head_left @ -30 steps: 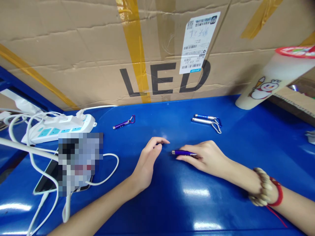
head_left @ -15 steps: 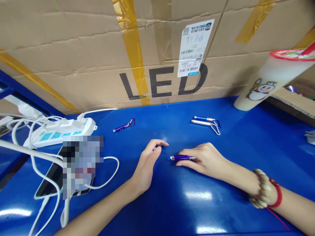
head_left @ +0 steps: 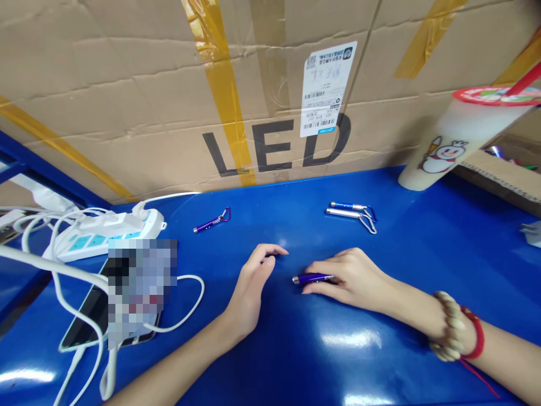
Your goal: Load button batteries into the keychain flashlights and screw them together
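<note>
Between the thumb and fingers of my right hand (head_left: pixel 349 279) is a small purple keychain flashlight (head_left: pixel 313 278), its silver tip pointing left, low over the blue table. My right palm faces down, hiding the flashlight's rear end. My left hand (head_left: pixel 253 287) rests on its edge to the left, fingers loosely curved with a gap to the thumb, holding nothing. Farther back on the left lies another purple keychain flashlight (head_left: pixel 208 224) with a carabiner clip. At the back right, a blue keychain flashlight (head_left: pixel 347 205) and a silver one (head_left: pixel 343 212) lie side by side, their clips close together.
A white power strip (head_left: pixel 114 232) with tangled cables stands at the left, near phones (head_left: pixel 87 316) partly covered by a blurred patch. A large cardboard box (head_left: pixel 160 113) walls off the back of the blue table (head_left: pixel 296 361). A tall drink cup (head_left: pixel 443 146) stands at the back right.
The view has shifted slightly. My right hand still holds the purple flashlight in nearly the same place, and my left hand keeps its pose.
</note>
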### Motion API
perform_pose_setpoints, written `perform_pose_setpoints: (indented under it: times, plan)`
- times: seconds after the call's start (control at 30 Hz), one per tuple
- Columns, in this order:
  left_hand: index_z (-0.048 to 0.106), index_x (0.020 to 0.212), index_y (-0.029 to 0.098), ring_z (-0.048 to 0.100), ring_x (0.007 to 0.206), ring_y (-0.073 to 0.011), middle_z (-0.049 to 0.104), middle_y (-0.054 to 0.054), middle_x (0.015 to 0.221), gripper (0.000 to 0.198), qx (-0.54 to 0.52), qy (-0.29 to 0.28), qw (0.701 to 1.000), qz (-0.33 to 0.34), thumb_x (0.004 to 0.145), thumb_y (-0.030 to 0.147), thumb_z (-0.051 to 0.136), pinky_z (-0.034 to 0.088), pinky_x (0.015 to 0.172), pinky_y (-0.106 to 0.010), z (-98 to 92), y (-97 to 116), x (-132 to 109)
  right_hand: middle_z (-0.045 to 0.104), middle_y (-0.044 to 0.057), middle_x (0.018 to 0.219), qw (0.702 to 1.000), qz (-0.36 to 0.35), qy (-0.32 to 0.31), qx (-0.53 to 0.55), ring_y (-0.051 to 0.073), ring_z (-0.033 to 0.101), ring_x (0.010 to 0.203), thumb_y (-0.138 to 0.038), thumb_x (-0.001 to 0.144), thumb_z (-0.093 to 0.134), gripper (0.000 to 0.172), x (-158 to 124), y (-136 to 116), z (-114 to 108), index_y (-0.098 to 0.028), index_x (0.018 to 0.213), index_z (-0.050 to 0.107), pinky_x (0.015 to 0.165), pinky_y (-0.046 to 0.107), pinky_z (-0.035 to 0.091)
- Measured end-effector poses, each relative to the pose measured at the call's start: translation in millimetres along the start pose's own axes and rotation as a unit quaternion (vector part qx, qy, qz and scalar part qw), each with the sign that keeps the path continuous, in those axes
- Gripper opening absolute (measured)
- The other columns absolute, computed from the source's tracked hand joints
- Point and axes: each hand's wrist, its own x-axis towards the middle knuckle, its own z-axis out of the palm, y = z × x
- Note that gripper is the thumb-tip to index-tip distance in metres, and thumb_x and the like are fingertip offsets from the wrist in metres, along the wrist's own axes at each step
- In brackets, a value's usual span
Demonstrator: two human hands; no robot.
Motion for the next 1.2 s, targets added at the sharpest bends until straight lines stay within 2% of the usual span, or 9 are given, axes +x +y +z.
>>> perform_pose_setpoints:
  times: [0.33,0.47,0.73,0.87,0.93,1.0,1.03,1.13,1.2]
  plan:
    - [0.057,0.099,0.019,0.048,0.108,-0.0181,0.056,-0.003,0.108,0.031,0.005,0.002,1.0,0.008,0.092,0.033,0.03,0.03,0.094,-0.029,0.1,-3,-1,0.066,-0.007,0.064,1.0,-0.011,0.009,-0.02,0.008,0.061,0.054,-0.045,0.086,0.051,0.025,1,-1,-1,-0.026,0.087,0.066,0.05,0.022,0.032]
    - [0.057,0.099,0.018,0.048,0.108,-0.0186,0.056,-0.004,0.108,0.031,0.012,0.001,1.0,0.005,0.092,0.032,0.03,0.031,0.094,-0.03,-0.3,0,0,0.067,-0.006,0.068,1.0,-0.009,0.012,-0.026,0.009,0.063,0.058,-0.049,0.086,0.05,0.029,0,0,0,-0.025,0.087,0.067,0.051,0.022,0.032]
    - [0.056,0.098,0.018,0.048,0.107,-0.0178,0.056,-0.004,0.107,0.03,0.023,0.004,1.0,-0.003,0.091,0.031,0.031,0.032,0.094,-0.028,-1.0,2,2,0.066,-0.004,0.063,0.998,0.01,0.029,-0.047,0.01,0.062,0.055,-0.055,0.086,0.044,0.038,-1,2,3,-0.024,0.086,0.067,0.05,0.023,0.032]
    - [0.056,0.097,0.019,0.048,0.107,-0.0181,0.056,-0.004,0.106,0.029,0.045,0.014,0.999,-0.009,0.09,0.032,0.031,0.032,0.095,-0.03,-1.5,5,3,0.066,-0.004,0.063,0.999,0.023,0.007,-0.037,0.01,0.062,0.056,-0.057,0.083,0.047,0.039,-2,1,2,-0.025,0.086,0.067,0.051,0.022,0.034]
    - [0.055,0.097,0.02,0.047,0.108,-0.0191,0.057,-0.004,0.107,0.029,0.098,0.027,0.995,-0.024,0.089,0.033,0.031,0.03,0.097,-0.034,-4.4,6,6,0.067,-0.004,0.069,0.999,0.033,-0.008,-0.035,0.011,0.063,0.061,-0.054,0.086,0.045,0.035,-1,0,1,-0.025,0.089,0.066,0.054,0.021,0.036]
    - [0.055,0.101,0.022,0.045,0.112,-0.0203,0.057,-0.003,0.111,0.027,0.207,0.054,0.976,-0.038,0.087,0.034,0.035,0.025,0.1,-0.038,-10.7,5,10,0.068,-0.004,0.081,0.998,0.047,-0.012,-0.038,0.01,0.064,0.069,-0.046,0.091,0.041,0.03,0,-1,-1,-0.027,0.096,0.064,0.058,0.02,0.039]
    - [0.054,0.105,0.023,0.044,0.114,-0.0211,0.056,-0.003,0.114,0.027,0.276,0.077,0.957,-0.042,0.086,0.034,0.039,0.023,0.102,-0.04,-15.2,4,13,0.068,-0.004,0.086,0.997,0.056,-0.011,-0.043,0.011,0.065,0.073,-0.042,0.093,0.039,0.029,0,-2,-1,-0.027,0.099,0.063,0.06,0.02,0.04]
    - [0.049,0.118,0.019,0.037,0.124,-0.0248,0.048,-0.01,0.129,0.038,0.446,0.145,0.883,-0.019,0.084,0.033,0.043,0.023,0.102,-0.044,-33.3,-4,22,0.065,-0.002,0.094,0.994,0.083,0.004,-0.076,0.011,0.064,0.079,-0.037,0.095,0.036,0.029,1,0,-4,-0.029,0.105,0.061,0.063,0.021,0.043]
    - [0.043,0.129,0.013,0.024,0.132,-0.0303,0.035,-0.015,0.14,0.05,0.523,0.189,0.83,-0.033,0.084,0.035,0.042,0.02,0.103,-0.047,-47.0,-10,28,0.063,-0.001,0.096,0.99,0.092,0.014,-0.106,0.012,0.063,0.079,-0.037,0.095,0.035,0.03,0,2,-5,-0.03,0.109,0.06,0.062,0.021,0.044]
